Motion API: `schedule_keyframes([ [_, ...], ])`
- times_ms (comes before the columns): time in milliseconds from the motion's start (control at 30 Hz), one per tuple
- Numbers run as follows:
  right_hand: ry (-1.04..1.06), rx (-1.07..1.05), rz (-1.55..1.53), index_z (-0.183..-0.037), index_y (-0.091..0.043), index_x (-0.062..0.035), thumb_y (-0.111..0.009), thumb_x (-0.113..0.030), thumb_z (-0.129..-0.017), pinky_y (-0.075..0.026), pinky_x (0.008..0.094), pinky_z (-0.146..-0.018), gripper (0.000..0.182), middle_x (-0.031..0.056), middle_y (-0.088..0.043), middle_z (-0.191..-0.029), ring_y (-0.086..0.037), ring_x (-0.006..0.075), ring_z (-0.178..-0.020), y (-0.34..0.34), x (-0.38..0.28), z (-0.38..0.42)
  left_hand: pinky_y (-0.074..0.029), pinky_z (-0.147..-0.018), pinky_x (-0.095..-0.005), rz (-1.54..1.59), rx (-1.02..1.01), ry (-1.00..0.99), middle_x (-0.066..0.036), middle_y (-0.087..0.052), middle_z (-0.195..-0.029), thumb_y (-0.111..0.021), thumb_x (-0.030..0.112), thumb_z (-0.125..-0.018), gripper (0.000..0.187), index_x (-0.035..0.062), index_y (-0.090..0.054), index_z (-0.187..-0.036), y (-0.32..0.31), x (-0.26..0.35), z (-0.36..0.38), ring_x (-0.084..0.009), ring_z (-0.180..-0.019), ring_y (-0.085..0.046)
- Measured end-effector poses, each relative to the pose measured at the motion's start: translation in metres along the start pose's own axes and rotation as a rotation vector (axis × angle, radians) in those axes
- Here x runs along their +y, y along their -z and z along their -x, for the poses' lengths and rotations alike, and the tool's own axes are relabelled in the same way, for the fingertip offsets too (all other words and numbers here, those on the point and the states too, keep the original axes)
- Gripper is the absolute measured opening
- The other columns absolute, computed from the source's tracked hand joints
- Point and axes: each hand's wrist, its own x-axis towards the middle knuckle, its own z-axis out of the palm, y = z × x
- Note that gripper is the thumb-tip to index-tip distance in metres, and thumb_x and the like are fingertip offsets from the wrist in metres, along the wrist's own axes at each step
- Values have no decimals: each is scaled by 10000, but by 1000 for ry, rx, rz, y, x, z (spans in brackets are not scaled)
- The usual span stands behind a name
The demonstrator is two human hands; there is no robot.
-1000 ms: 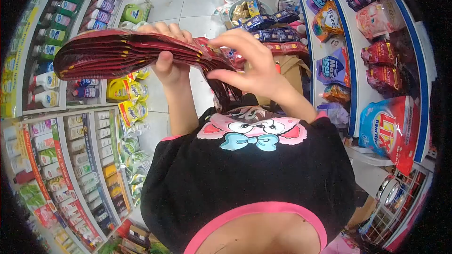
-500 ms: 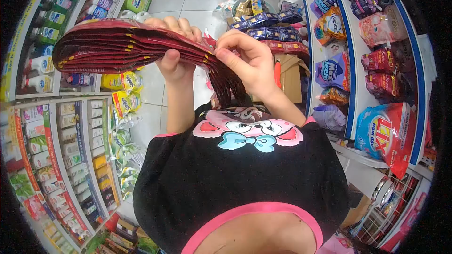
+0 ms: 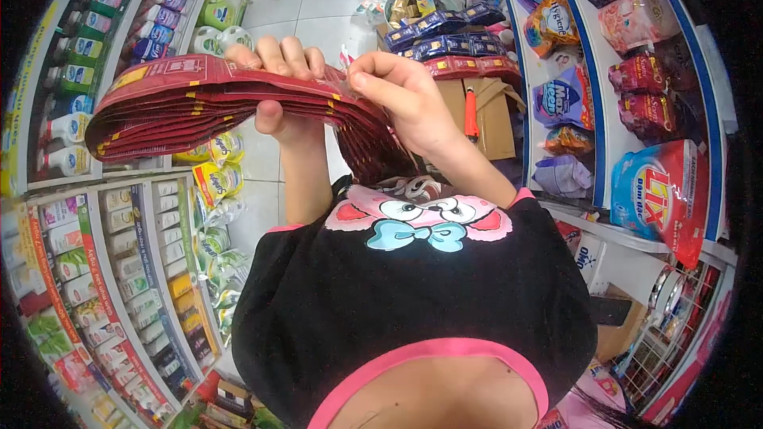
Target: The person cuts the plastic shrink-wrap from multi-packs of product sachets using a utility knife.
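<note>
A thick bundle of dark red sachet strips (image 3: 183,103), with small yellow marks along the layered edges, stretches across in front of my chest. My left hand (image 3: 280,71) is closed around its middle, fingers over the top and thumb underneath. At the bundle's right end, my right hand (image 3: 397,94) pinches the upper edge between thumb and fingertips. Below that hand, the dark ends of the strips hang down towards my shirt. What exactly lies between the right fingertips is partly hidden.
Bottle shelves (image 3: 83,71) rise on the left. Beyond my hands, blue sachet packs (image 3: 445,32) and red sachet packs (image 3: 473,67) lie by a cardboard box (image 3: 497,131) with an orange-handled tool (image 3: 471,115). Right-hand shelves hold refill pouches and a large detergent bag (image 3: 656,199).
The bundle has tilted, so more of its printed top face shows, and its left end has dropped slightly. Both hands keep their grip; the right fingers have shifted a little left.
</note>
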Motion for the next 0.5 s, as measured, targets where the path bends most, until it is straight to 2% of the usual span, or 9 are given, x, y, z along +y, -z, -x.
schedule_keyframes([
  [233,121,133,250,-744,-480,0,-471,-111,-756,-347,188,-500,112,-5,-483,-647,-419,40,-579,2,7,-2,-376,-545,-262,120,-8,35,0,-441,-693,-628,152,-600,345,117,-367,-822,2,-5,1,-119,-612,-427],
  [300,91,108,435,-754,-474,8,-462,-104,-760,-363,196,-517,113,11,-488,-654,-427,50,-592,5,6,-5,-392,-565,-276,177,-48,29,-11,-449,-705,-627,153,-599,347,106,-370,-827,6,-5,2,-130,-625,-438],
  [500,101,141,415,-761,-477,25,-464,-105,-757,-385,201,-563,132,35,-502,-673,-447,68,-633,19,7,-16,-395,-575,-278,255,-76,23,-18,-447,-716,-625,144,-602,348,101,-371,-836,5,-10,2,-138,-636,-444],
])
